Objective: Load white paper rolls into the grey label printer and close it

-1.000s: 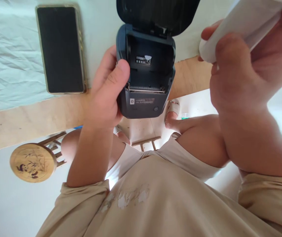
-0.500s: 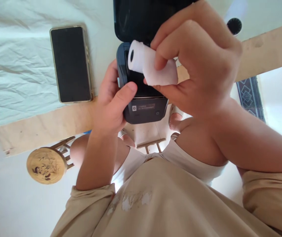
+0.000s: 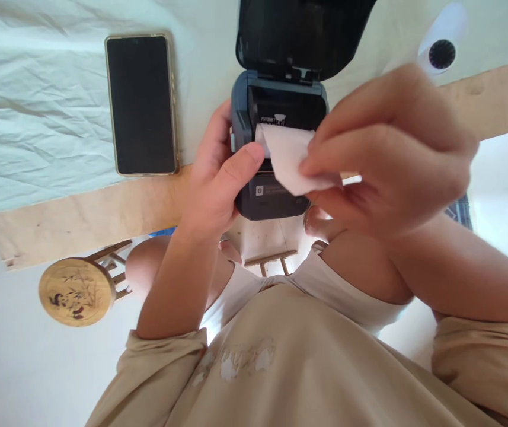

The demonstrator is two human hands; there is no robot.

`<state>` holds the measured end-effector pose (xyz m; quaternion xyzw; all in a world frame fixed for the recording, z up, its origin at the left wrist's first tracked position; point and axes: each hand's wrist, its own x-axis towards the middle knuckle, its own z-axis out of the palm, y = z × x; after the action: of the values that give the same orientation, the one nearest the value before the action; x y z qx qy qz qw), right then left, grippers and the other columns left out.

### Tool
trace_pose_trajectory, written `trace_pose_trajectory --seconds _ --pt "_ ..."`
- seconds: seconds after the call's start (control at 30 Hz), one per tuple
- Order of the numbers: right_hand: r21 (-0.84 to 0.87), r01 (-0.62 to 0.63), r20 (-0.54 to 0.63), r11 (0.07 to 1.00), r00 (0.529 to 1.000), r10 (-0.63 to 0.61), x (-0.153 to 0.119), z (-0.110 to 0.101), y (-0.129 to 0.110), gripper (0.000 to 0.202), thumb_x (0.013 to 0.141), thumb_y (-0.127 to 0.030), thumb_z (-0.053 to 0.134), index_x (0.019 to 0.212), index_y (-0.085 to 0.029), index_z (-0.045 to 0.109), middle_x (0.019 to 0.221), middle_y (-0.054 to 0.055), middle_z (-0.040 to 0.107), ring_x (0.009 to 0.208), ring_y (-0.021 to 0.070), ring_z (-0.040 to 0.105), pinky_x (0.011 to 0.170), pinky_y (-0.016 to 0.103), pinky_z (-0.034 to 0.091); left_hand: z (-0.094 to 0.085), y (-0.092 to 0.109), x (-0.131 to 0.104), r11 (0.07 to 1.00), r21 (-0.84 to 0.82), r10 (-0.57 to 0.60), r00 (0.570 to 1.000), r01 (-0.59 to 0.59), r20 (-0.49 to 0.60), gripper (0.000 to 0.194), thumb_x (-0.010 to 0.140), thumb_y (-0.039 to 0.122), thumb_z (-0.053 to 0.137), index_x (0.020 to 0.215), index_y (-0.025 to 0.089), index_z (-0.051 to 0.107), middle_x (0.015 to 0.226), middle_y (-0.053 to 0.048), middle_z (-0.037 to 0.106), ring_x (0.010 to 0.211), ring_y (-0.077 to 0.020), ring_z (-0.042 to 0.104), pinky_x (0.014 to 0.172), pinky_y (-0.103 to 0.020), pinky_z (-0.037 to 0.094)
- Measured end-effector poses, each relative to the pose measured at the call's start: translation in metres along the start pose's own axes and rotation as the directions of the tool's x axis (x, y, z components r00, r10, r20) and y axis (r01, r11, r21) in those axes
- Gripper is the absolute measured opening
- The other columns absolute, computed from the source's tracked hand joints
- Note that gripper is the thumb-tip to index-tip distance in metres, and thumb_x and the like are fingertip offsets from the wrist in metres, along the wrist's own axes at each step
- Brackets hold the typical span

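Observation:
A dark portable label printer (image 3: pixel 243 204) has its black lid (image 3: pixel 298 38) swung up. My left hand (image 3: pixel 218 178) grips the printer from its left side, fingers behind and thumb over the edge of the open compartment. A roll of white paper (image 3: pixel 261 135) lies in the compartment, its left end beside my thumb. From the roll, a loose strip of paper (image 3: pixel 286 161) hangs toward the printer's front. My right hand (image 3: pixel 396 142) pinches that strip between thumb and fingers, hiding the roll's right end.
A smartphone (image 3: pixel 142 104) with a dark screen lies left on the pale green cloth (image 3: pixel 35 112). Another white roll (image 3: pixel 447 35) with a dark end is at the upper right. The wooden table edge (image 3: pixel 80 204) runs below, near a round wooden stool (image 3: pixel 77 292).
The paper roll has gone from above the printer down into its compartment. My right hand has moved lower and right, drawing out the strip. The printer now appears slightly further right.

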<state>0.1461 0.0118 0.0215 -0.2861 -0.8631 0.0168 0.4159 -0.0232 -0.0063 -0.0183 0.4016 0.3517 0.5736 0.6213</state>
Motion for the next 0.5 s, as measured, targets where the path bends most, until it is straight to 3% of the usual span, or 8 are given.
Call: trace_pose_trajectory --seconds 0.1,0.27,0.37,0.5 --pt "0.026 0.028 -0.011 0.999 1.0 -0.028 -0.008 0.003 -0.008 0.007 0.074 -0.027 0.056 0.079 -0.022 0.056 0.082 -0.004 0.058 0.081 0.0026 0.051 0.074 0.02 0.04 -0.004 0.0 0.0 1.0 0.025 -0.004 0.999 0.004 0.033 0.041 0.071 0.045 0.065 0.106 0.024 0.056 0.108 -0.004 0.062 0.098 -0.015 0.06 0.079 -0.025 0.051" --pt "-0.017 0.092 0.154 0.996 0.984 -0.089 -0.015 0.002 -0.009 0.023 0.074 -0.041 0.062 0.084 -0.021 0.057 0.087 -0.009 0.06 0.087 0.0016 0.05 0.078 0.022 0.036 -0.015 -0.009 0.005 0.989 0.134 0.054 0.997 -0.06 0.046 0.062 0.061 0.037 0.077 0.118 0.03 0.053 0.114 0.0 0.061 0.104 -0.0162 0.059 0.089 -0.029 0.053" --pt "-0.012 0.088 0.179 0.996 0.98 -0.084 -0.015 -0.003 -0.004 0.028 0.076 -0.047 0.059 0.092 -0.024 0.057 0.091 -0.008 0.06 0.09 0.0034 0.051 0.08 0.024 0.038 -0.018 -0.014 0.007 0.982 0.167 0.08 0.996 -0.087 0.049 0.064 0.062 0.039 0.076 0.121 0.03 0.052 0.111 -0.002 0.062 0.104 -0.0182 0.061 0.09 -0.033 0.054" --pt "-0.026 0.0 0.149 1.0 0.989 0.004 -0.011 -0.009 0.001 0.024 0.078 -0.034 0.057 0.097 -0.019 0.054 0.097 -0.001 0.057 0.088 0.0015 0.05 0.077 0.021 0.044 -0.018 -0.012 0.007 0.98 0.165 0.091 0.989 -0.109 0.113 0.067 0.062 0.033 0.076 0.122 0.03 0.047 0.115 -0.003 0.06 0.107 -0.019 0.061 0.089 -0.032 0.056"
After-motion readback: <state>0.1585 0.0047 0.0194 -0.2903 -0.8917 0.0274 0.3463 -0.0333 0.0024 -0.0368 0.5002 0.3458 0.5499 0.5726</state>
